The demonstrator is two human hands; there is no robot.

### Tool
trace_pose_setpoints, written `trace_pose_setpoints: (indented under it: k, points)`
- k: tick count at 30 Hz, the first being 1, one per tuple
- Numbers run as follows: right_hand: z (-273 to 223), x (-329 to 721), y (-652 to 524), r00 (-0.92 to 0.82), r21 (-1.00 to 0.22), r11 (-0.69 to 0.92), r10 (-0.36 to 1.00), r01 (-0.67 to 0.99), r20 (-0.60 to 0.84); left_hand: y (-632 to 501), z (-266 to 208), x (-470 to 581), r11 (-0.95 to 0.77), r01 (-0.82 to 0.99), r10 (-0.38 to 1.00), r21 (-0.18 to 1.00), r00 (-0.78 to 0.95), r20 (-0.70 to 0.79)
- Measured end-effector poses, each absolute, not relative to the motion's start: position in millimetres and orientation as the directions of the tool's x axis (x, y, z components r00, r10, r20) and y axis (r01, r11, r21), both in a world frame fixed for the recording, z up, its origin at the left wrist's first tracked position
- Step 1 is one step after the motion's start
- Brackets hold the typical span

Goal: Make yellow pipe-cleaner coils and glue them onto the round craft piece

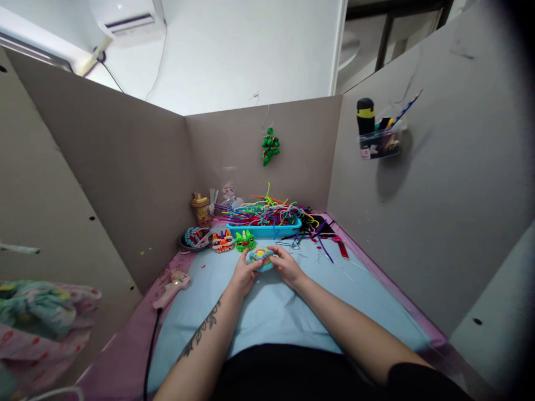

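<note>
Head view: the left hand [244,273] and right hand [287,266] both gripped a blue, green and yellow fuzzy piece [262,255] between them, over the blue cloth [276,317]. It looked largely shaped; what remained could not be told. Beyond it stood an orange figure [223,241] and a green figure [244,240], seemingly complete, while loose fuzzy stems [267,213] filled the tray [267,230].

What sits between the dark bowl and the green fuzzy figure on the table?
An orange fuzzy figure sits between the dark bowl and the green fuzzy figure, as the head view shows.
</note>
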State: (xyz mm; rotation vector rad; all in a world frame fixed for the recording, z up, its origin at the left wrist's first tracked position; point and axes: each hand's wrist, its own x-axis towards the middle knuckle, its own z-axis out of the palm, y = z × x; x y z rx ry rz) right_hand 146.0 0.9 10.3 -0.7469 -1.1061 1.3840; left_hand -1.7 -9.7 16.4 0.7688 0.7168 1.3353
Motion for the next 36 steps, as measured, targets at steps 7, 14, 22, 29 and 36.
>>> trace_pose_setpoints:
  k: [7,14,22,29,36]
  points:
    - [10,147,3,-0.143,-0.906,0.013,0.986,-0.423,0.081,-13,21,-5,0.111,-0.584,0.982,0.804,0.188,0.001]
    - [7,148,5,-0.165,-0.906,-0.020,0.985,-0.424,0.056,-17,27,-9,0.131,-0.612,0.965,0.780,0.259,0.040]
    - [12,149,1,-0.202,-0.895,-0.007,0.975,-0.447,0.093,-18,27,-8,0.062,-0.626,0.967,0.777,0.231,0.109]
    - [17,152,-4,-0.221,-0.899,0.030,0.965,-0.436,0.140,-14,24,-10,0.055,-0.616,0.973,0.786,0.209,0.096]
    - [7,154,12,-0.136,-0.930,-0.002,0.989,-0.367,0.051,-3,15,-12,0.066,-0.556,0.994,0.828,0.109,-0.006]
